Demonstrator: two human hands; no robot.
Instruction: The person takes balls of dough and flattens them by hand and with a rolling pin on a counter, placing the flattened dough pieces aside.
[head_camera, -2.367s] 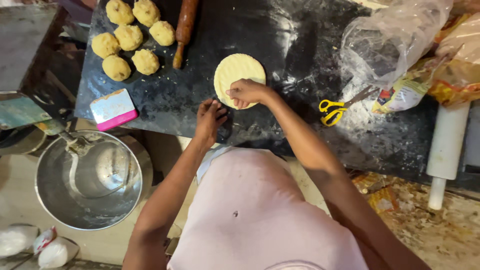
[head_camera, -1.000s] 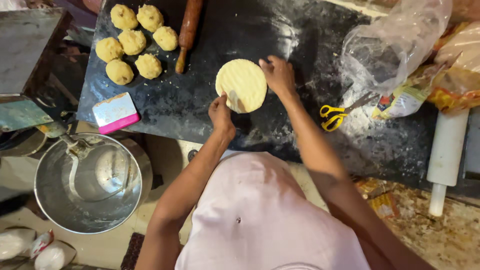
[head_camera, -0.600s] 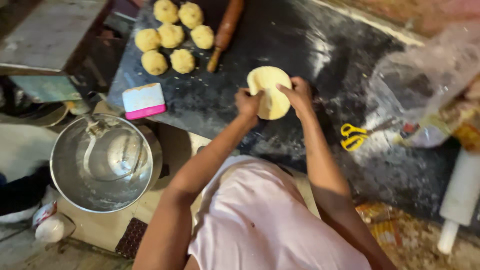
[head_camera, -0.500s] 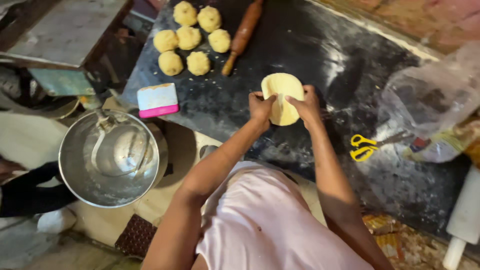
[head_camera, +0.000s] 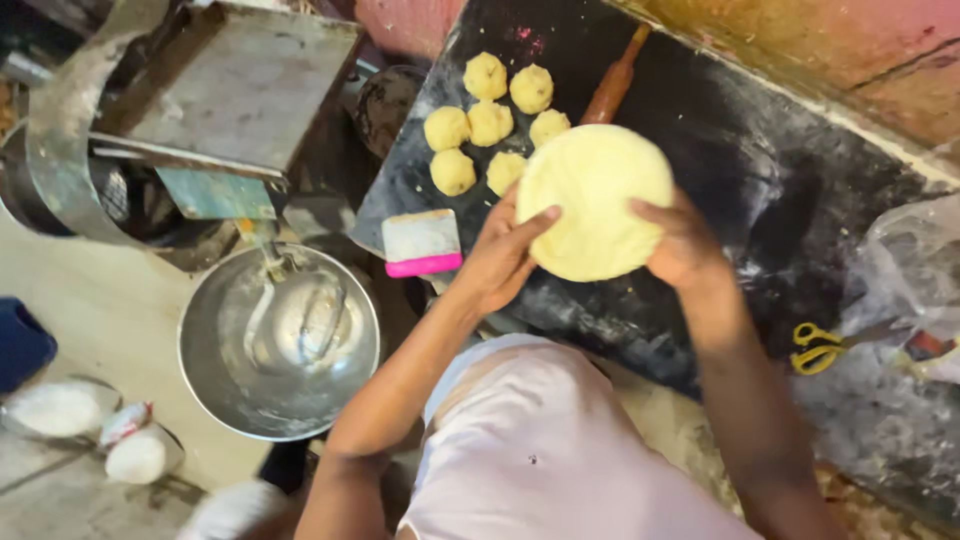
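One flattened dough disc (head_camera: 594, 200) is lifted off the dark counter (head_camera: 760, 190), pinched at its edges by the left hand (head_camera: 497, 262) and right hand (head_camera: 682, 245). Beyond the fingers, seven dough balls (head_camera: 487, 125) wait unrolled beside the rolling pin (head_camera: 612, 84).

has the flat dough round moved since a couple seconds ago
Yes. The flat dough round lay on the black slab near its front edge; now both hands hold it lifted, closer to the dough balls.

Matt, floury dough disc (head_camera: 594, 200) sat above a dark stone slab (head_camera: 740, 190) dusted white; nearby were a shiny metal bowl (head_camera: 278, 340) and a smooth wooden rolling pin (head_camera: 612, 85).
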